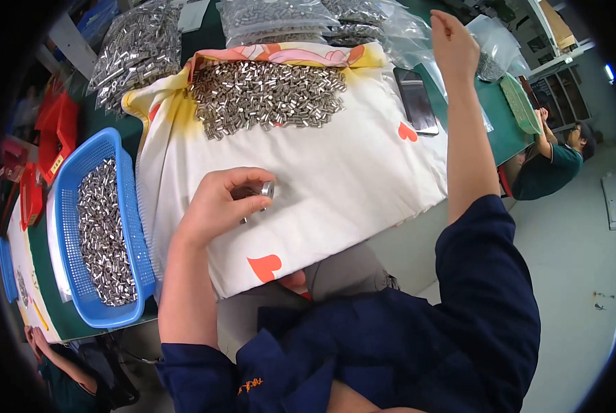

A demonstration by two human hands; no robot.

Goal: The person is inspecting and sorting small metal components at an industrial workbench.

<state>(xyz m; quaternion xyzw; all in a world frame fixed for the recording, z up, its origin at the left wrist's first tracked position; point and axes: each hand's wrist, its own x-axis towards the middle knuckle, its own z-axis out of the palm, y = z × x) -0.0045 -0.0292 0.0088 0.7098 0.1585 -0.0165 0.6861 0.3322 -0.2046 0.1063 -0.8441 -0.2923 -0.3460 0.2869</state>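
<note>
My left hand (pixel 225 199) is curled over the white cloth (pixel 335 165), gripping a short round silver metal piece (pixel 268 189) between thumb and fingers. A small dark metal bit shows under the palm; whether it touches the hand I cannot tell. Beyond it, a heap of small metal sleeves (pixel 266 96) lies on the cloth's far part. My right hand (pixel 454 45) is raised at the far right, near the clear plastic bags, its fingers bent and closed. Anything inside those fingers is too small or hidden to make out.
On the left a blue plastic basket (pixel 130 241) holds many similar metal sleeves. Bags of metal parts (pixel 277 17) line the back. A phone (pixel 416 103) lies by the cloth's right side. Red bins (pixel 55 131) stand far left. Other people sit at right and lower left.
</note>
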